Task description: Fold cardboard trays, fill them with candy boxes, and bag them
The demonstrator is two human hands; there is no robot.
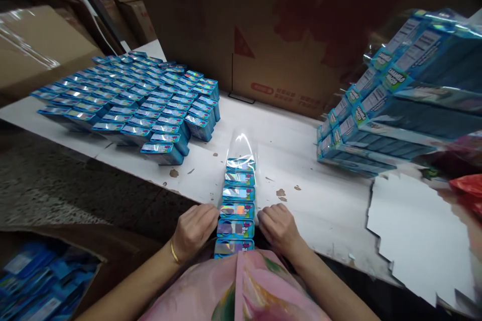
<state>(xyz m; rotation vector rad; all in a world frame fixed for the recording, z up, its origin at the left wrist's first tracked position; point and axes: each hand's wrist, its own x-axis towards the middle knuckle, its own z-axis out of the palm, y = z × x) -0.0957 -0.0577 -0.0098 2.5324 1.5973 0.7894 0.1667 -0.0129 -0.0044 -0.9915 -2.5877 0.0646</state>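
Note:
A single row of small blue boxes with shiny foil tops (237,205) runs away from me along the white table (289,170). A transparent plastic film (241,148) covers the row's far end. My left hand (194,230) presses against the row's left side, and a gold bangle sits on that wrist. My right hand (278,228) presses against the opposite side, so the row lies between my palms. The row's near end is partly hidden by my pink patterned top (241,281).
Many blue boxes stand in a flat block (124,100) on the table's left. Wrapped stacks of blue boxes (376,115) rise at the right, above a torn white card sheet (417,230). An open carton of blue packs (45,276) sits low left. Cardboard cartons (41,50) line the back.

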